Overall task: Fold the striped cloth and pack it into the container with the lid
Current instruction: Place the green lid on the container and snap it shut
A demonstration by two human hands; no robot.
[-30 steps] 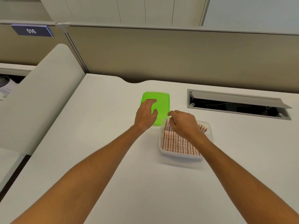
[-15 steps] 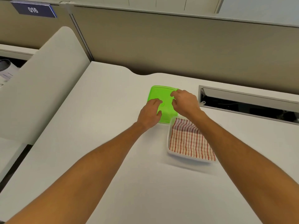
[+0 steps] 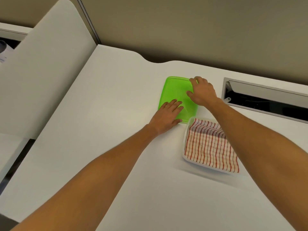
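Green lid (image 3: pixel 176 90), long axis running up-frame; my left hand (image 3: pixel 166 115) lies flat on it, my right hand (image 3: pixel 202 93) now grips its upper-right edge, off the striped cloth (image 3: pixel 208 145).

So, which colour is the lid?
Bright green lid, clearest in the head view.

Bare counter (image 3: pixel 103 130) lies open left of the green lid (image 3: pixel 175 90) and in front of the container (image 3: pixel 185 142). A partition (image 3: pixel 41 72) walls the left; the open cable tray (image 3: pixel 266 100) gapes right.
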